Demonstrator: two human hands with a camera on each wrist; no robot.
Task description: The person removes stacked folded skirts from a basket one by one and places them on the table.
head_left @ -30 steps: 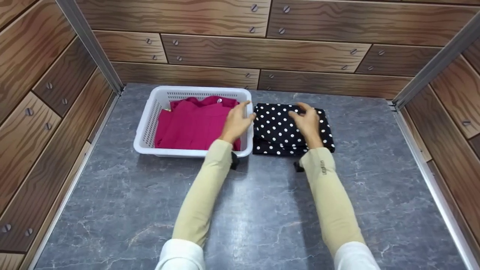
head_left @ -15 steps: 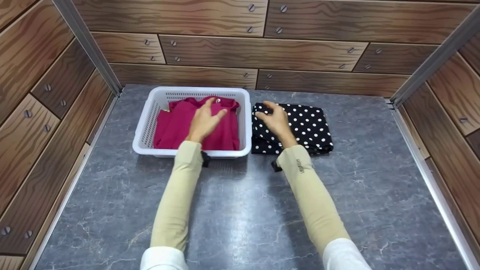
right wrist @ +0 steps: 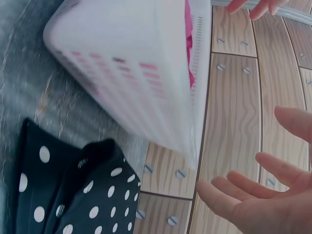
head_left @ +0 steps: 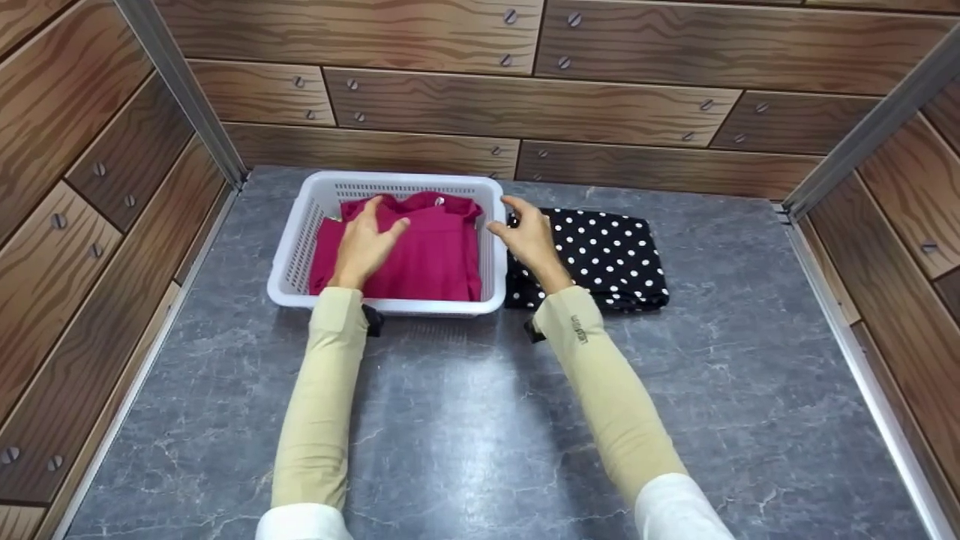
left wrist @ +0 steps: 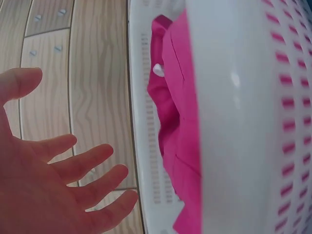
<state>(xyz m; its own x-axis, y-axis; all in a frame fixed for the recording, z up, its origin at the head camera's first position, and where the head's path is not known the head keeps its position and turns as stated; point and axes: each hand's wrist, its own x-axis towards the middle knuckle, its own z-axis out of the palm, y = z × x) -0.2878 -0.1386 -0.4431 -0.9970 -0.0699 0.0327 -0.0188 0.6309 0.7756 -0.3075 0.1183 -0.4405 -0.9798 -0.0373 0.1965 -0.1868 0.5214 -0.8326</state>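
Folded magenta garments (head_left: 427,255) lie inside a white perforated plastic basket (head_left: 390,306) at the back left of the table. Above the garments hovers my left hand (head_left: 366,244), fingers spread; the left wrist view shows the same hand (left wrist: 73,180) holding nothing. My right hand (head_left: 531,238) is beside the basket's right rim, over the left part of a folded black cloth with white polka dots (head_left: 607,255). Its fingers are extended and hold nothing in the right wrist view, where the palm (right wrist: 273,195) stands apart from the basket wall (right wrist: 122,83).
A grey marbled tabletop (head_left: 465,420) lies under everything. Wood-patterned panels (head_left: 525,105) close off the back and both sides, with metal posts (head_left: 187,97) at the corners. The polka-dot cloth sits right against the basket's right side.
Both hands have moved left: the left from the basket's right rim to above the garments, the right from over the polka-dot cloth to the basket's right rim. Basket and cloths stay put.
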